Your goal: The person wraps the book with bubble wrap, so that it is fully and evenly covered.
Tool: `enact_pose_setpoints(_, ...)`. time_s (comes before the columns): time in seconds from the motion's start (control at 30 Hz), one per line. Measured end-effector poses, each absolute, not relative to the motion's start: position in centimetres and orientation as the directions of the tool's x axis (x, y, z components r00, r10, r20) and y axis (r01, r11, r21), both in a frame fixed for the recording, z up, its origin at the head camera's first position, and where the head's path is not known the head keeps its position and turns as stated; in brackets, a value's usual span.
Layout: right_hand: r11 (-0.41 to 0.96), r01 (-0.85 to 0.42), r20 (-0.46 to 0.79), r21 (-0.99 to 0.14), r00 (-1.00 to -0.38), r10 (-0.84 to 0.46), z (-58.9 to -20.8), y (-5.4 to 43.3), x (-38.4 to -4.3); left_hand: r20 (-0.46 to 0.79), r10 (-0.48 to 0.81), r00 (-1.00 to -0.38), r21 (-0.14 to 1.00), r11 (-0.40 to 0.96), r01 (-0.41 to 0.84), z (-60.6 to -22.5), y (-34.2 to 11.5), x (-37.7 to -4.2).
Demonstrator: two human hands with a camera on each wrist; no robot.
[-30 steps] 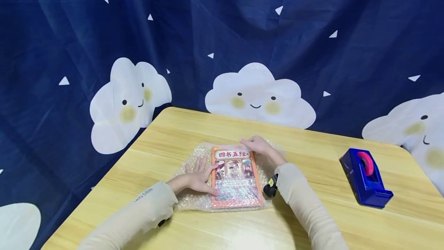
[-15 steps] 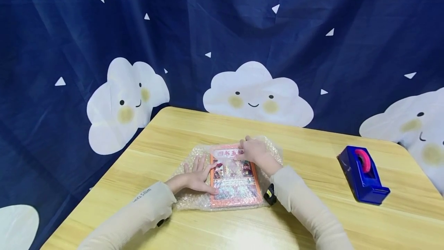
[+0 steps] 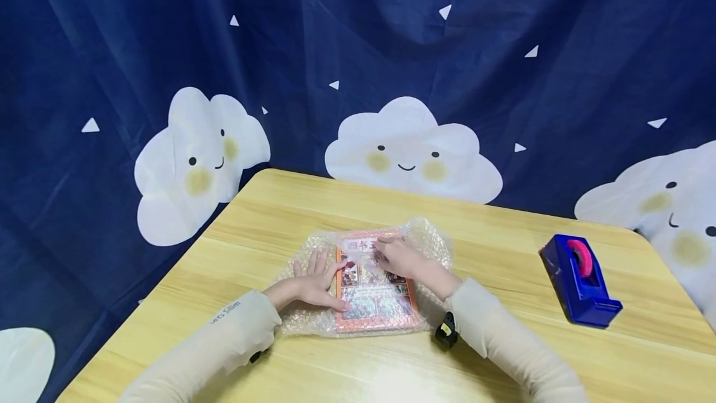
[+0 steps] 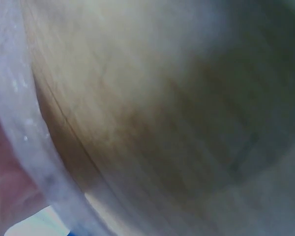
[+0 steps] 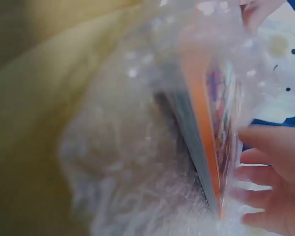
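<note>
An orange-bordered book (image 3: pixel 377 308) with illustrated panels lies on bubble wrap (image 3: pixel 431 238), and a layer of the wrap covers its front. My left hand (image 3: pixel 313 282) is spread across the wrap and the book's left edge, thumb on the cover. On the upper right of the cover, my right hand (image 3: pixel 404 259) rests with its fingers over the title. The right wrist view shows the book's page edge (image 5: pixel 191 132) through the wrap and the right hand's fingers (image 5: pixel 258 174) extended against it. Only a strip of wrap (image 4: pixel 19 88) and some blurred skin appear in the left wrist view.
A blue tape dispenser (image 3: pixel 582 285) with a pink roll stands on the right of the wooden table (image 3: pixel 486 341). Behind the table hangs a dark blue curtain (image 3: pixel 302 30) printed with smiling clouds.
My right hand has come from the book's top right corner down and inward onto the cover, and wrap now lies over the title. The left hand has stayed in place.
</note>
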State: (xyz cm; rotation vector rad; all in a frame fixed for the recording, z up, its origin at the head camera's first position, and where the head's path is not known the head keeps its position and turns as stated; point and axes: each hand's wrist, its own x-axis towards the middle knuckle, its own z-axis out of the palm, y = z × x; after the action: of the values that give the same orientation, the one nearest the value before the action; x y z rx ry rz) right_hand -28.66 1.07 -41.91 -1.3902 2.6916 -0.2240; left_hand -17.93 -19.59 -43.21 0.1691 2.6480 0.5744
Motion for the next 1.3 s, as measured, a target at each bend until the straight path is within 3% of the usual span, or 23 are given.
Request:
enact_pose_setpoints(0.1, 0.578, -0.779, -0.118, -0.244, -0.568, -0.815, -41.6, 1.4, -28.2, -0.378, 0.214, -0.901, 0.433, 0.901, 0.033, -43.1, -19.6, -18.0)
enact_pose_setpoints(0.67, 0.686, -0.692, -0.309, -0.227, -0.617, -0.724, -41.6, 1.5, -27.8, -0.364, 0.216, -0.906, 0.437, 0.899, 0.039, -42.4, -19.8, -18.1)
enact_pose_setpoints(1.0, 0.685, -0.679, -0.328, -0.264, -0.604, -0.726, -41.8, 1.2, -28.0, -0.215, 0.152, -0.965, 0.463, 0.886, 0.037, -42.9, -19.8, -17.8)
enact_pose_setpoints(1.3, 0.68, -0.648, -0.337, -0.344, -0.59, -0.733, -42.2, 1.7, -27.7, -0.262, 0.192, -0.946, 0.387, 0.919, 0.079, -42.6, -19.1, -18.2)
